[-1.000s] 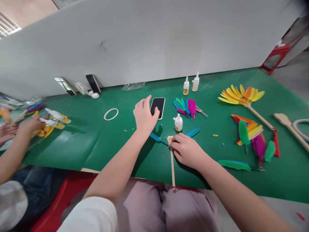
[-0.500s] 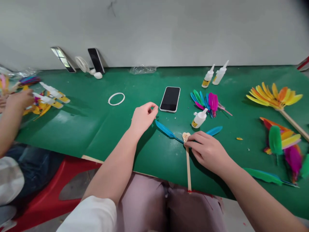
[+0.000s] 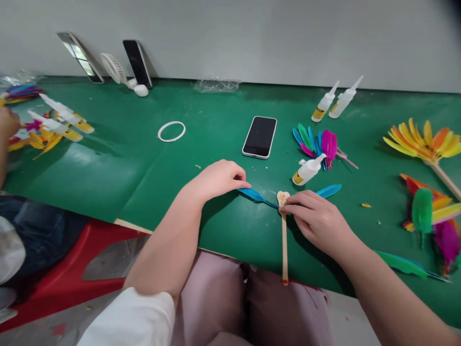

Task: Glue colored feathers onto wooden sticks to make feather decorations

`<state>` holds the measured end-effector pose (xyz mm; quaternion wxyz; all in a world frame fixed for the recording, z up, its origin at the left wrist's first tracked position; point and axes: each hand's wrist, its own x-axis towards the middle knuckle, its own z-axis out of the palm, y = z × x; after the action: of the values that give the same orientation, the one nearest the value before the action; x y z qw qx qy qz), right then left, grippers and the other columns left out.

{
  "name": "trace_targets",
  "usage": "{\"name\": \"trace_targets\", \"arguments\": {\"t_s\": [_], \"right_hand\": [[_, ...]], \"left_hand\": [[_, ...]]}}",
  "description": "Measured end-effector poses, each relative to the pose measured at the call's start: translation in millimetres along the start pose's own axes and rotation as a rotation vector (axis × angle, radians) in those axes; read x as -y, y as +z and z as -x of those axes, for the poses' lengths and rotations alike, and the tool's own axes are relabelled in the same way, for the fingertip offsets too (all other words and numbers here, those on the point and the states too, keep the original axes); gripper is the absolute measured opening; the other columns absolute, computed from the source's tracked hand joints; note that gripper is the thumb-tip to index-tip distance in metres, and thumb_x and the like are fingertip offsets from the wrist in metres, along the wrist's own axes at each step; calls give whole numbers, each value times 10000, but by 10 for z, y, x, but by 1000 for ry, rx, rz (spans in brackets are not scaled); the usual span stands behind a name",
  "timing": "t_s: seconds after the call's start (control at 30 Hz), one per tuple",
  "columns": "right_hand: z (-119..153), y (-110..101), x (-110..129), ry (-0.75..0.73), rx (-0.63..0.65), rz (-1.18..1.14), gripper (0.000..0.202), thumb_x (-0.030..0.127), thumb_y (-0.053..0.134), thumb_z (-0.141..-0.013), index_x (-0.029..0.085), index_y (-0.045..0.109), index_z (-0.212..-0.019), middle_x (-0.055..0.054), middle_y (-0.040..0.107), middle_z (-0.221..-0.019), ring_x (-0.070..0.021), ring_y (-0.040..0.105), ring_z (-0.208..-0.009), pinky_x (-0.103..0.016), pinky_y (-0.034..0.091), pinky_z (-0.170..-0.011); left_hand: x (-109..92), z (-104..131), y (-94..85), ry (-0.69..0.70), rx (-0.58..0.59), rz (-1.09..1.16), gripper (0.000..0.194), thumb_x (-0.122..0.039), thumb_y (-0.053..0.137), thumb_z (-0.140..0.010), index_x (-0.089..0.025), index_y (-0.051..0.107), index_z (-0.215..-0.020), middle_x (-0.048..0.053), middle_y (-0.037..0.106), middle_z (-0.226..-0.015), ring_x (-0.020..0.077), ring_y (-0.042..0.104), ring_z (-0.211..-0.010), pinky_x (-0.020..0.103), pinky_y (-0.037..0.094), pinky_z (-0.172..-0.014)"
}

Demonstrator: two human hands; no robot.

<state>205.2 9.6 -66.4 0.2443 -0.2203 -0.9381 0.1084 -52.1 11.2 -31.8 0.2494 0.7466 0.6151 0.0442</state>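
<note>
Head view: a heart-headed wooden stick (image 3: pixel 285 250) lies on the green counter (image 3: pixel 212 134), its handle reaching the near edge.
Left hand (image 3: pixel 220 179): narrow grip, holding the outer end of a blue feather (image 3: pixel 253 194).
Right hand (image 3: pixel 319 216): fingertips at the stick's neck — cannot tell whether this grip pinches or only presses.
Done: 1 quill meets the stick, apparently; its fixing is unclear.
Left: loose feathers (image 3: pixel 329 144) lie apart, behind 1 bottle (image 3: pixel 306 172).
</note>
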Motion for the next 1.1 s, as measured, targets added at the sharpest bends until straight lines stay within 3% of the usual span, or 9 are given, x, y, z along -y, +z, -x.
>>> {"name": "trace_targets", "arguments": {"t_s": [0.57, 1.1], "right_hand": [[-23, 1, 3, 15, 4, -16, 233, 88, 442, -834, 172, 656, -871, -72, 646, -869, -168, 536, -823, -323, 503, -717], [-1, -21, 23, 99, -18, -68, 237, 64, 477, -790, 170, 618, -948, -64, 648, -895, -185, 537, -862, -360, 487, -784]], "left_hand": [[-29, 39, -72, -72, 90, 34, 331, -512, 534, -747, -204, 652, -731, -14, 583, -617, 102, 441, -525, 242, 245, -492], [-32, 37, -61, -55, 53, 44, 317, -493, 509, -769, -207, 640, -733, -18, 579, -628, 113, 462, -553, 247, 262, -519]]}}
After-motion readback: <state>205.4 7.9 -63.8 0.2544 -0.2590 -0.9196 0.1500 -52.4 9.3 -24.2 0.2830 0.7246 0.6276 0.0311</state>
